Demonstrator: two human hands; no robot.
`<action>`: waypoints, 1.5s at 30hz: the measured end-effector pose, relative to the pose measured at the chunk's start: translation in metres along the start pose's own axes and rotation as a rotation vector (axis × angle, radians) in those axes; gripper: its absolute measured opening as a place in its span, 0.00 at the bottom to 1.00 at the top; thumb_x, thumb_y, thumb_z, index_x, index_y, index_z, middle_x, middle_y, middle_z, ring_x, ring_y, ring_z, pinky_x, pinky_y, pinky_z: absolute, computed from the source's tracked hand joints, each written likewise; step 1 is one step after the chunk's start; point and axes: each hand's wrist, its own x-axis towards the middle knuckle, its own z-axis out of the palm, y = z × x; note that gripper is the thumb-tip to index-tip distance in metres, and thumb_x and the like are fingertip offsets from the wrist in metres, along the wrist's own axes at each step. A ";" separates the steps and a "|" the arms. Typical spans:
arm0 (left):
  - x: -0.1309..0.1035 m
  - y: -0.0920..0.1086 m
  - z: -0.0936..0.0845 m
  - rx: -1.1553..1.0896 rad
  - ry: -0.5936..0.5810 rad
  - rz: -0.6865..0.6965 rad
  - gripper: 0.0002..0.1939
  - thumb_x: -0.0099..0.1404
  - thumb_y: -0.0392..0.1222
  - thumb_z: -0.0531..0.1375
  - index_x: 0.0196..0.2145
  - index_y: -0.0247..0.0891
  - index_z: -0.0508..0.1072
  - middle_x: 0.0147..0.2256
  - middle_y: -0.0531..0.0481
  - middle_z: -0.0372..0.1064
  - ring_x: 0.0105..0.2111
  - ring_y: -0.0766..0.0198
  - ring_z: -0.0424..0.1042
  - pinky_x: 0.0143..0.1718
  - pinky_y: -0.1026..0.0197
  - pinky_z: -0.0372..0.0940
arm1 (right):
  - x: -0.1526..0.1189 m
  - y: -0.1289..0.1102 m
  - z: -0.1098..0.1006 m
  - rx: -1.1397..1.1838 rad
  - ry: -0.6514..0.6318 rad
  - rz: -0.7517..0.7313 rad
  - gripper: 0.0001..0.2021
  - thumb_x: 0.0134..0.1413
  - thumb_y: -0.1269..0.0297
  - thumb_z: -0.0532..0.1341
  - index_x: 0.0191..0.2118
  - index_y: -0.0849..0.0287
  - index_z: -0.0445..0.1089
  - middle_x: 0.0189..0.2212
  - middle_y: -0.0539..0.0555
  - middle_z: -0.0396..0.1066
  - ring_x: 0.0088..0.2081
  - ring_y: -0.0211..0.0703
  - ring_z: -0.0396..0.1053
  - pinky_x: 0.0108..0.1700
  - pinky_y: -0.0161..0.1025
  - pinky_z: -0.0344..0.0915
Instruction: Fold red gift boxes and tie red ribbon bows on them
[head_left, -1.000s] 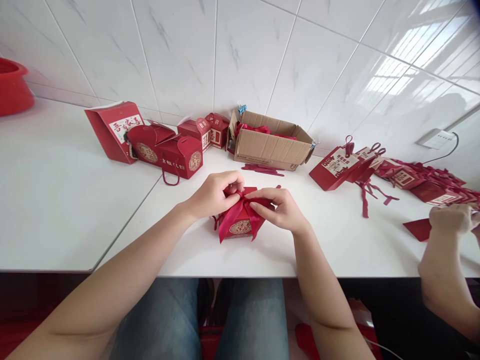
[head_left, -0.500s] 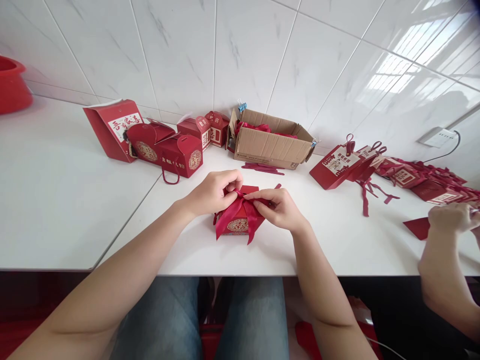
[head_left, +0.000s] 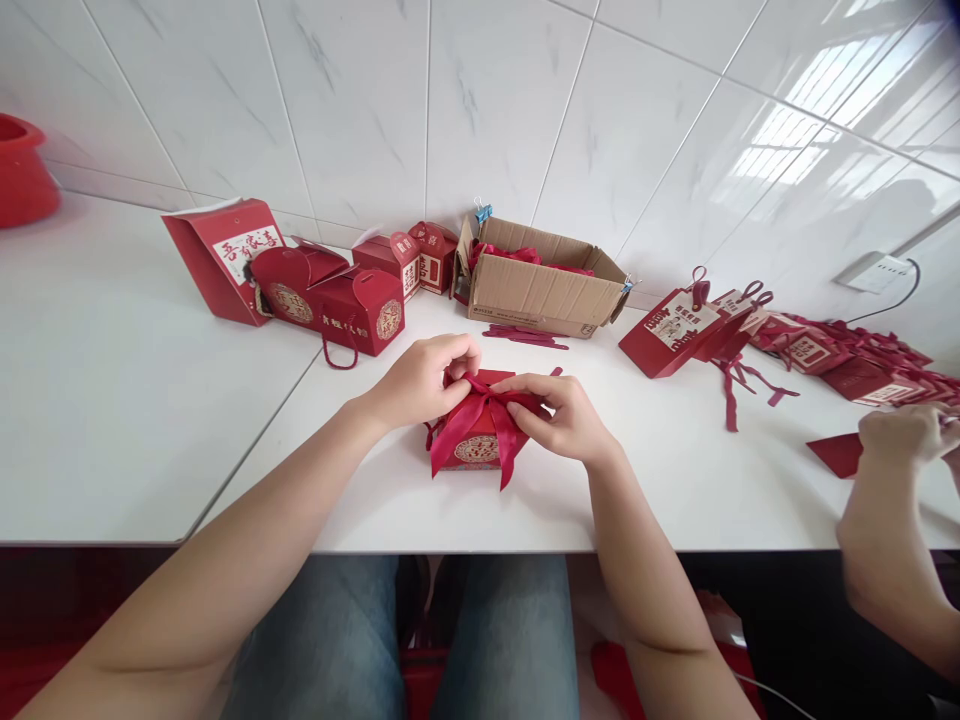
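A small red gift box (head_left: 477,449) with a round gold emblem stands on the white table in front of me. Across its top lies a shiny dark-red ribbon (head_left: 459,428) in a bow, its two tails hanging down the front. My left hand (head_left: 431,378) is closed, pinching the ribbon at the bow's left side between thumb and fingertips. On the right side, my right hand (head_left: 559,412) grips the bow's other loop, fingers curled over it. The loops are partly hidden under my fingers.
A cardboard box (head_left: 536,295) holding red ribbon stands by the wall, with flat red strips (head_left: 526,337) before it. Several red gift boxes (head_left: 364,308) stand left. Hang-loop red boxes (head_left: 667,330) are at right, near a co-worker's hand (head_left: 896,437). A red tub (head_left: 26,175) is far left.
My hands have drawn slightly apart on the bow, the left one shifting a little left. The right ribbon tail has swung slightly right.
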 end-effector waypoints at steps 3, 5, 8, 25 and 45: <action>0.001 -0.001 0.000 0.026 0.020 -0.028 0.07 0.53 0.29 0.55 0.29 0.39 0.63 0.26 0.55 0.62 0.27 0.68 0.62 0.30 0.65 0.61 | 0.000 -0.001 -0.001 0.012 0.006 -0.013 0.14 0.51 0.75 0.56 0.42 0.60 0.74 0.37 0.53 0.77 0.25 0.31 0.62 0.28 0.31 0.63; 0.002 -0.002 0.001 0.046 0.042 -0.038 0.06 0.54 0.31 0.56 0.31 0.39 0.64 0.29 0.54 0.65 0.30 0.67 0.65 0.32 0.64 0.62 | 0.000 -0.001 -0.001 0.016 0.008 -0.015 0.13 0.51 0.75 0.57 0.42 0.60 0.74 0.36 0.53 0.76 0.25 0.31 0.63 0.28 0.31 0.63; 0.003 -0.003 0.002 0.068 0.095 -0.046 0.05 0.55 0.32 0.57 0.31 0.38 0.65 0.30 0.54 0.68 0.31 0.67 0.67 0.35 0.64 0.63 | 0.000 0.000 -0.001 0.006 0.015 -0.023 0.12 0.52 0.73 0.57 0.41 0.61 0.75 0.34 0.53 0.77 0.26 0.32 0.64 0.28 0.32 0.64; 0.002 -0.008 0.005 0.127 0.080 0.030 0.08 0.57 0.31 0.54 0.22 0.36 0.67 0.25 0.51 0.68 0.26 0.66 0.67 0.29 0.63 0.62 | -0.001 0.003 0.006 -0.018 0.022 0.038 0.12 0.54 0.68 0.59 0.42 0.60 0.78 0.31 0.54 0.78 0.25 0.35 0.67 0.26 0.33 0.62; 0.002 -0.009 0.008 0.086 0.089 0.000 0.08 0.58 0.32 0.55 0.21 0.36 0.66 0.31 0.49 0.68 0.28 0.67 0.67 0.29 0.64 0.63 | 0.000 -0.001 0.003 0.079 -0.055 0.150 0.13 0.51 0.70 0.58 0.39 0.64 0.78 0.15 0.45 0.61 0.18 0.29 0.50 0.20 0.31 0.50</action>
